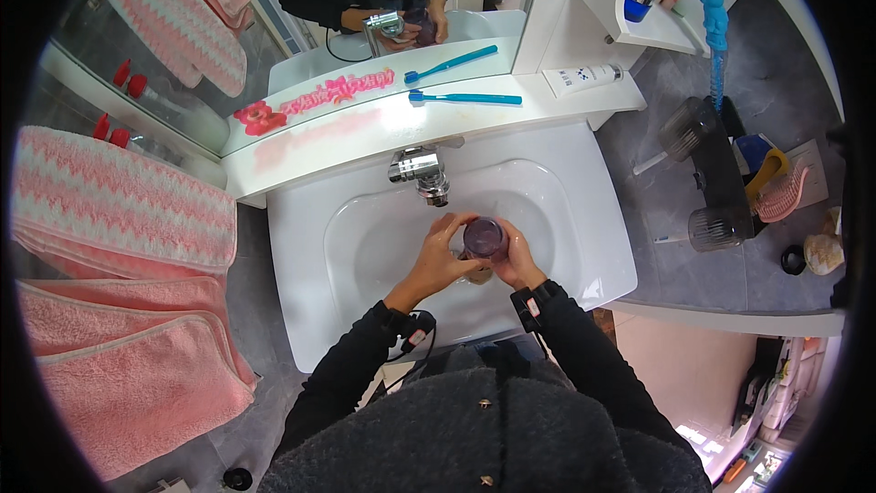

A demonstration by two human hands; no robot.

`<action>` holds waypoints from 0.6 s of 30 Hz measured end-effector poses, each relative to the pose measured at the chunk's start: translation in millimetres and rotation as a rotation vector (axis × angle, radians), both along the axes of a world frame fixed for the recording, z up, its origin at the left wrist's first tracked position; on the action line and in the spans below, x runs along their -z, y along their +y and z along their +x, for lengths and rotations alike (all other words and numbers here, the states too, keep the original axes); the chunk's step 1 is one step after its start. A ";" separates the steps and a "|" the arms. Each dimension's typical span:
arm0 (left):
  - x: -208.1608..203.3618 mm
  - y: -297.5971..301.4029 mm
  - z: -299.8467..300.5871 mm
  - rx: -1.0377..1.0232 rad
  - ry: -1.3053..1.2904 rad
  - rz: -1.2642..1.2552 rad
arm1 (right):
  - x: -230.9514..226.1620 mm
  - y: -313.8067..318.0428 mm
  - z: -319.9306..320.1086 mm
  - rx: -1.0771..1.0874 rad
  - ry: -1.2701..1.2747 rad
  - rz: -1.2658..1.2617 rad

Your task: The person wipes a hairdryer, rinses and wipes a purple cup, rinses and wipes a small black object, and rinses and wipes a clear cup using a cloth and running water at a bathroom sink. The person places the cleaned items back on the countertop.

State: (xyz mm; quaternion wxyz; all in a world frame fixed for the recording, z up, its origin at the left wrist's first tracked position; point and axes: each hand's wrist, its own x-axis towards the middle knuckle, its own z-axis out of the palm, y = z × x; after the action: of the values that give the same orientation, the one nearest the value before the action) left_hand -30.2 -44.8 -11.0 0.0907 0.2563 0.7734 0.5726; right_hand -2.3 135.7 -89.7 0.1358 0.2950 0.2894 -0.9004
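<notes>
Over the white sink basin point(365, 237) I hold a small purple see-through cup point(484, 237), its round rim turned up toward me. My left hand point(442, 260) closes on the cup's left side, with the fingers at its far edge and the thumb near its bottom. Around its right side curls my right hand point(520, 260). The chrome faucet point(420, 167) stands just beyond the cup, and no water stream is visible from it. A brownish patch at the basin's bottom, below the cup, is partly hidden by my hands.
A blue toothbrush point(465, 99) and a white tube point(584, 79) lie on the ledge point(319, 141) under the mirror. Pink towels point(137, 383) hang at left. On the right wall, a black holder point(716, 164) carries clear cups and combs point(785, 194).
</notes>
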 end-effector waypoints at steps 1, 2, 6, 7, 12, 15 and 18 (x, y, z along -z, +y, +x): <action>-5.2 0.5 -0.4 0.012 0.004 0.011 | -1.9 -3.0 3.0 -0.029 0.027 -0.048; -9.6 1.6 -0.4 0.025 0.008 0.022 | -4.3 -5.8 5.8 -0.065 0.111 -0.127; -20.6 9.0 3.4 0.028 -0.063 0.084 | -15.1 -12.5 10.1 -0.091 0.097 -0.178; -22.3 10.4 4.4 0.028 -0.062 0.086 | -17.3 -12.4 10.8 -0.082 0.123 -0.175; -27.2 12.3 7.1 0.031 -0.088 0.058 | -20.6 -9.3 12.6 -0.078 0.164 -0.169; -24.9 11.6 9.8 0.045 -0.080 0.005 | -18.8 -7.5 16.2 -0.112 0.233 -0.159; -19.0 12.7 13.4 0.054 -0.030 0.007 | -17.2 -7.6 21.1 -0.119 0.300 -0.086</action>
State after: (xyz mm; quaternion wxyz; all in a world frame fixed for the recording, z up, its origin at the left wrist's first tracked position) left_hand -16.8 -32.1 8.0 0.1170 0.2687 0.7629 0.5763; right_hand 18.8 128.1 -72.5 0.1568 0.1334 0.2846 -0.9363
